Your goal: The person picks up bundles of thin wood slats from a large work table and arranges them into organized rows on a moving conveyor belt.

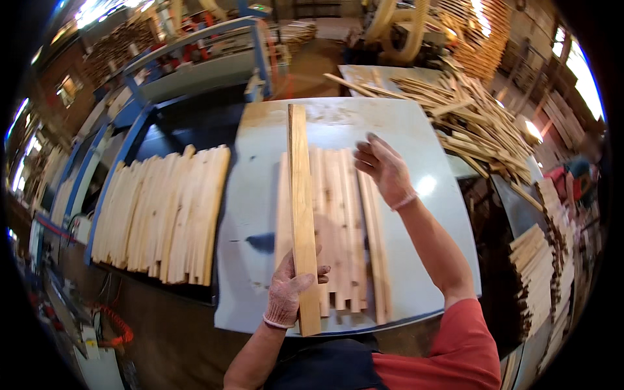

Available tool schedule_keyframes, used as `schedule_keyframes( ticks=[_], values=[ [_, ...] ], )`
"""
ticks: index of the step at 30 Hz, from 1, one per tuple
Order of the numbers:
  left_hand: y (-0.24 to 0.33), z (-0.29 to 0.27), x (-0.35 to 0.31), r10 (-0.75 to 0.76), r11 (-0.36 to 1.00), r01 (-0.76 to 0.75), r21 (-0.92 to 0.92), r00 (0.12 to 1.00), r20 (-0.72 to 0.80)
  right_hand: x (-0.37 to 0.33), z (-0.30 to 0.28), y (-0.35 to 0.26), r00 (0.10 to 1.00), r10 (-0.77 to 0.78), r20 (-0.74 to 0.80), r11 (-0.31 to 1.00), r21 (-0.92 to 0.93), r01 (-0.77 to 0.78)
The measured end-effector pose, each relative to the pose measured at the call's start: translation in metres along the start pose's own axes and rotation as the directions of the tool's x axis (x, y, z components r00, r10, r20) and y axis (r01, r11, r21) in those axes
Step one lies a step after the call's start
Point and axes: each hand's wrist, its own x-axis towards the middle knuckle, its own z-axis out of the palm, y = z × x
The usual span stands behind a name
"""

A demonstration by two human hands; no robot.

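My left hand [289,289], in a pale knitted glove, is closed around the lower part of a long wooden board [301,195]. The board is raised above the table and points away from me. Beneath and to the right of it, several wooden strips [338,227] lie side by side on the light grey tabletop [429,260]. My right hand [385,170], also gloved, hovers over the right side of these strips with fingers apart and nothing in it.
To the left, a row of wooden strips [162,214] lies beside a blue metal frame [188,45]. A loose heap of narrow wood pieces [474,117] covers a surface at the far right. Stacked boards [536,279] stand at the right, and another person [575,175] is beyond them.
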Motion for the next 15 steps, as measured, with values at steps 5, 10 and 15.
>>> schedule_keyframes(
  ticks=[5, 10, 15],
  values=[
    [0.050, -0.140, -0.041, 0.061, 0.998, -0.063, -0.007, 0.989, -0.136, -0.025, 0.066, 0.063, 0.985, 0.170, -0.011, 0.974, -0.151, -0.170],
    [0.143, -0.335, -0.098, 0.275, 0.922, -0.139, 0.361, 0.891, -0.360, -0.032, 0.166, 0.150, 0.967, 0.251, 0.046, 0.924, -0.308, -0.225],
    [0.264, -0.506, -0.111, 0.577, 0.421, 0.140, 0.896, 0.720, -0.384, -0.030, 0.244, 0.264, 0.957, 0.239, -0.166, 0.839, -0.460, -0.290]
  ],
)
